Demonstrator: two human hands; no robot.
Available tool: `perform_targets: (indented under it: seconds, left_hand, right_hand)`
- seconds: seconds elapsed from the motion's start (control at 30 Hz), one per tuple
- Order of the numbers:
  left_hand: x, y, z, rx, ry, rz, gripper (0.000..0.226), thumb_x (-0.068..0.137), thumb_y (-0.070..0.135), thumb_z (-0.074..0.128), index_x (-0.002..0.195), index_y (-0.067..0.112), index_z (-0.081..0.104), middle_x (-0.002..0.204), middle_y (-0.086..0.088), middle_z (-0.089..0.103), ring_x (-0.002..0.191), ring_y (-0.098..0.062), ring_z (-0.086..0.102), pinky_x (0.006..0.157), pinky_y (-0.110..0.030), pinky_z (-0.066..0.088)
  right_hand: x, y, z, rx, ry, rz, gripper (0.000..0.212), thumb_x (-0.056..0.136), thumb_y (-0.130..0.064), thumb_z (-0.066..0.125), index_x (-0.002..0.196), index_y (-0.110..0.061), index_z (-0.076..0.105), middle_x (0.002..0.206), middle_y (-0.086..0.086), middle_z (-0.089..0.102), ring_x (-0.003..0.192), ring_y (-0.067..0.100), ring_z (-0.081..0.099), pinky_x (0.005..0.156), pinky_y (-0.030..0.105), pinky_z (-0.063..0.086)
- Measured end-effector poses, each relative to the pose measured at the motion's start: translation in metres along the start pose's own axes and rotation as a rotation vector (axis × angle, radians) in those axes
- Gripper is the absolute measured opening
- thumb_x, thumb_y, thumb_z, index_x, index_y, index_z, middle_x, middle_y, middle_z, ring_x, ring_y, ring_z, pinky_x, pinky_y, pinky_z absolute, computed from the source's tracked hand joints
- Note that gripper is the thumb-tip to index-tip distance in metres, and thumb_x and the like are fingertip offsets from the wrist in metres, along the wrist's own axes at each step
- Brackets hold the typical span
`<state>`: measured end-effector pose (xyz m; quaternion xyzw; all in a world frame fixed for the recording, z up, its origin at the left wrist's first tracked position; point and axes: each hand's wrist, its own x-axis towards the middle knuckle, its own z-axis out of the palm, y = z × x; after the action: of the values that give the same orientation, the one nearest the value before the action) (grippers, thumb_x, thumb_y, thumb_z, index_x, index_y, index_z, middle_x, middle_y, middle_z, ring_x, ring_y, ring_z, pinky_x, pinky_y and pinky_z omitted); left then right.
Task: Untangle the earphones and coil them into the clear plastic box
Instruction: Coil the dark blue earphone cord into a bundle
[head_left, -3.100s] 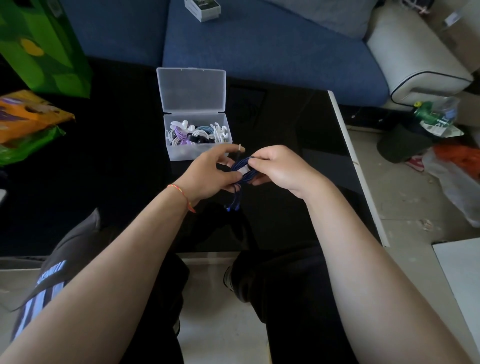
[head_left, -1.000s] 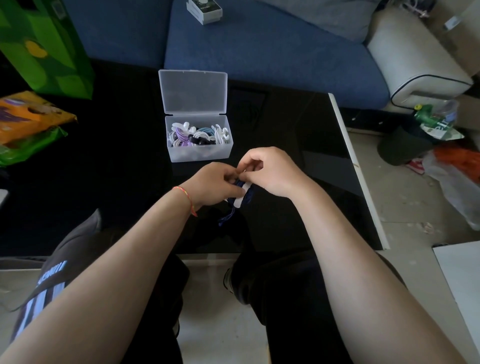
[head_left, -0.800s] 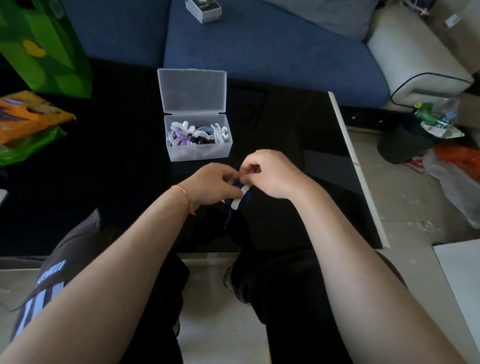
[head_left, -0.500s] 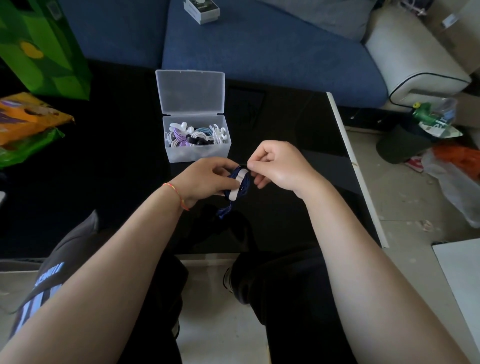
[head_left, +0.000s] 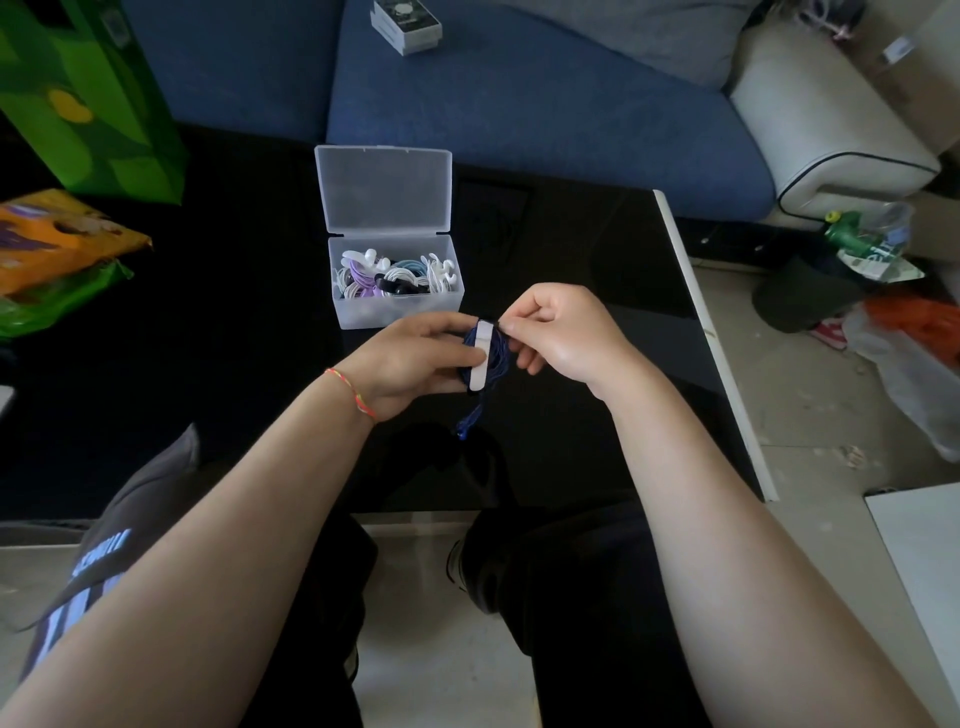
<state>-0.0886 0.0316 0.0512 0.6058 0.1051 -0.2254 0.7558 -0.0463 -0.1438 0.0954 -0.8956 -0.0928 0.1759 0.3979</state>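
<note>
Dark blue earphones (head_left: 500, 347), white band (head_left: 480, 354), clear box (head_left: 397, 306), glossy black table (head_left: 208, 364).

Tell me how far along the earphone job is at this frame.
Done: the clear plastic box stands open on the black table, already holding several coiled white, purple and black earphones. In hand: the left hand holds a coiled dark blue earphone bundle with a white strip across it, and the right hand pinches its top; one end dangles below. Left: finish this bundle and put it in the box.
</note>
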Motion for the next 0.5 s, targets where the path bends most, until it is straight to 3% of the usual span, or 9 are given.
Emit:
perform_targets:
  seconds: [0.1,0.2,0.3,0.5]
  left_hand:
    - [-0.0015,0.0021,-0.0023,0.066,0.000,-0.019,0.024,0.092,0.009,0.065,0.109,0.026,0.064,0.094,0.000,0.074,0.084,-0.013,0.071,0.073,-0.030,0.059]
    - [-0.0011,0.0015,-0.0003,0.058,0.068,0.012,0.029,0.091,0.004,0.065,0.117,0.018,0.062,0.092,-0.004,0.073,0.079,-0.013,0.071,0.065,-0.028,0.059]
    - [-0.0010,-0.0005,0.0016,-0.011,0.093,0.088,0.038,0.092,-0.002,0.061,0.126,0.014,0.056,0.091,-0.013,0.071,0.080,-0.020,0.072,0.068,-0.032,0.061]
    - [-0.0012,0.0034,0.0021,-0.001,0.084,0.135,0.038,0.091,-0.002,0.062,0.124,0.017,0.058,0.087,-0.014,0.073,0.085,-0.024,0.073,0.071,-0.034,0.060]
  right_hand:
    - [0.0009,0.0012,-0.0015,-0.011,0.022,0.000,0.007,0.096,-0.017,0.065,0.093,-0.013,0.070,0.079,0.002,0.071,0.056,0.004,0.064,0.052,0.014,0.049]
    - [0.0002,0.0008,-0.0010,-0.027,-0.027,-0.011,0.006,0.095,-0.016,0.066,0.093,-0.014,0.071,0.079,0.001,0.070,0.057,0.002,0.064,0.052,0.013,0.049]
    - [0.0000,-0.0002,-0.0011,-0.015,-0.064,-0.008,0.008,0.096,-0.013,0.064,0.097,-0.013,0.072,0.081,0.003,0.072,0.060,0.006,0.067,0.054,0.015,0.050]
    - [0.0011,-0.0005,0.0028,0.024,-0.030,-0.003,0.009,0.097,-0.011,0.061,0.099,-0.014,0.069,0.081,0.004,0.072,0.061,0.008,0.068,0.055,0.017,0.053]
